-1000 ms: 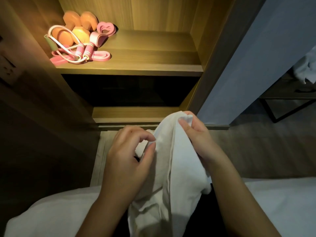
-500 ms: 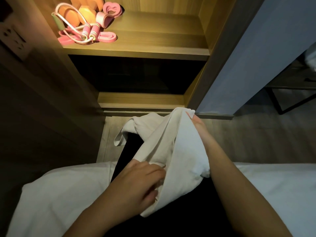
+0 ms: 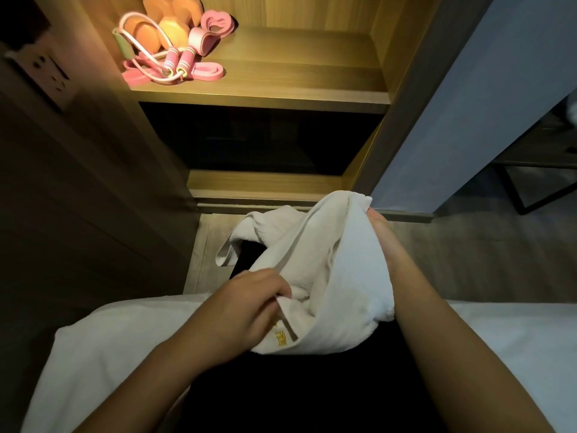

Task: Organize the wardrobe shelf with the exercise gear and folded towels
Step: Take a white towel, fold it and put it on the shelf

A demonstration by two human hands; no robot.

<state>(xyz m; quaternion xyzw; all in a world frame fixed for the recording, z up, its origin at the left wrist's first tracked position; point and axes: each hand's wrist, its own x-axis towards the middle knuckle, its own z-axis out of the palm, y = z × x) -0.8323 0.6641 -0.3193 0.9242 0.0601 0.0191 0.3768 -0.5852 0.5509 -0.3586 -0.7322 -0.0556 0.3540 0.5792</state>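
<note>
A white towel (image 3: 327, 276) is held up by both hands in front of the open wardrobe.

The towel's lower hem, beside a yellow embroidered mark, is pinched by the curled fingers of the left hand (image 3: 249, 304); its upper end is gripped by the right hand (image 3: 382, 242), whose fingertips are covered by the cloth; one loose corner is left hanging toward the floor; the lit shelf (image 3: 281, 89) is seen well apart above, where orange dumbbells (image 3: 170, 32), a pink jump rope (image 3: 175, 62) and pink resistance bands (image 3: 212, 23) are piled at its left end; a white bed sheet (image 3: 109, 339) is spread beneath the forearms.
</note>
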